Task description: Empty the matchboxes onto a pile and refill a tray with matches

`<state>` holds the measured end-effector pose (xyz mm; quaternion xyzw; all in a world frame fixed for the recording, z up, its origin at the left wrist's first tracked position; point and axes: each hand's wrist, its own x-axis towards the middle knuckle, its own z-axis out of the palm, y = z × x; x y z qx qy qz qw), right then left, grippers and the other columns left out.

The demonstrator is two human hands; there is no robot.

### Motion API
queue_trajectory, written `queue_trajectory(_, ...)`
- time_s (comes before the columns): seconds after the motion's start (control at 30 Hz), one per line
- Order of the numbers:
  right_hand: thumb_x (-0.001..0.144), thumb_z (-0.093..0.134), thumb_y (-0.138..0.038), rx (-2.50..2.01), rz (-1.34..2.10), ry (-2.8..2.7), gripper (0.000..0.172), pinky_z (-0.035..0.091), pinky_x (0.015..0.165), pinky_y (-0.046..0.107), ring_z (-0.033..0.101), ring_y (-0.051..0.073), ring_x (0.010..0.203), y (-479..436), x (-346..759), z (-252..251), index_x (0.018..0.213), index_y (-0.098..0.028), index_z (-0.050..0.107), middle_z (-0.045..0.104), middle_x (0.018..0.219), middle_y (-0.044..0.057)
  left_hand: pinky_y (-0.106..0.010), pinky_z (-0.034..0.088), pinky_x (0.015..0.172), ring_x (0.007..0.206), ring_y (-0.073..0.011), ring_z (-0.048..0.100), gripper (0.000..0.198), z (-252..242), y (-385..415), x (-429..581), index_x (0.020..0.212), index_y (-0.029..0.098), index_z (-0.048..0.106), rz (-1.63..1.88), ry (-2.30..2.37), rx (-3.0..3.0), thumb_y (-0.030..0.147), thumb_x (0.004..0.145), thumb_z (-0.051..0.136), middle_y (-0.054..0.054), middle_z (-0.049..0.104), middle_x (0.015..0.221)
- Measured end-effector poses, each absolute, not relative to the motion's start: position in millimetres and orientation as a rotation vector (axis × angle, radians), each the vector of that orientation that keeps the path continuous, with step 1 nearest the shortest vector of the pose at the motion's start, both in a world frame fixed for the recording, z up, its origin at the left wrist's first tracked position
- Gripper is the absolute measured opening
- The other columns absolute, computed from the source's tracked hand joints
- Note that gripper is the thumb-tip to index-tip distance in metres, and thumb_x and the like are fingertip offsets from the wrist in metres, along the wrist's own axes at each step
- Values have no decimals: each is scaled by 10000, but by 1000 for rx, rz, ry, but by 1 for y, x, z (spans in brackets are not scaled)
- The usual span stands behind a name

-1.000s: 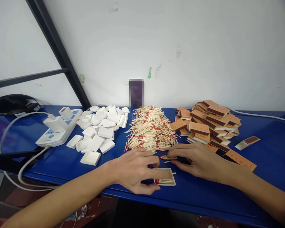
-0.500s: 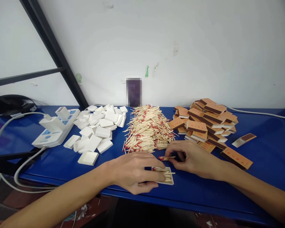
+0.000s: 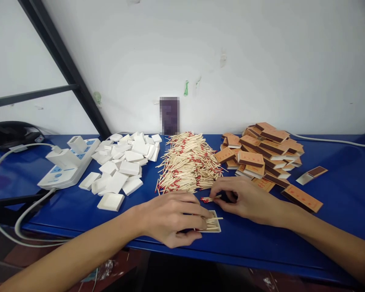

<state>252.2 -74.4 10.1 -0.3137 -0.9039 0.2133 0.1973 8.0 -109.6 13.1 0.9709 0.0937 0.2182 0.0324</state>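
Note:
My left hand (image 3: 174,219) is curled over a small white matchbox tray (image 3: 220,228) near the desk's front edge. Its thumb lies along the near side, and the fingers cover the tray's left part. Loose matches (image 3: 212,223) lie inside, one sticking out past the right rim. Just behind the tray, my right hand (image 3: 246,200) pinches a small bundle of red-tipped matches (image 3: 206,199) between thumb and forefinger, heads pointing left. Beyond both hands rises a large heap of matches (image 3: 188,162).
White matchbox trays (image 3: 120,162) are heaped at the left, by a power strip (image 3: 69,164) with cables. On the right stands a pile of orange matchbox sleeves (image 3: 261,150), with a partly open matchbox (image 3: 312,175) beside it. The wall closes off the blue desk's (image 3: 346,194) back.
The left fingers have spread further right over the tray, covering more of its matches. The right hand still pinches its bundle in nearly the same spot. The whole view has shifted slightly.

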Motion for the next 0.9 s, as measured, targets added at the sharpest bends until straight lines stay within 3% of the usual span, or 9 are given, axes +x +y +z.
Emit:
queue_trajectory(0.17,828,567,-140,-856,617,-2506,138,371,529,214,493,83,544,-75,252,9,852,-203,687,665,755,-7,-298,548,806,878,-161,634,283,16,-110,10,1116,175,679,673,296,2999,161,868,542,-36,708,1209)
queue_trajectory(0.53,817,564,-114,-841,689,-2519,156,401,565,217,519,98,598,-74,251,9,862,-205,683,655,782,-2,-300,489,661,730,-148,520,511,16,-111,13,1250,217,616,524,291,3104,144,754,523,-22,637,1314)
queue_trajectory(0.9,807,598,-143,-943,603,-2583,138,377,594,244,516,108,594,-74,255,12,872,-221,691,656,743,-20,-301,487,641,719,-145,509,332,16,-111,12,1110,183,650,610,299,3090,163,792,556,-40,685,1161)
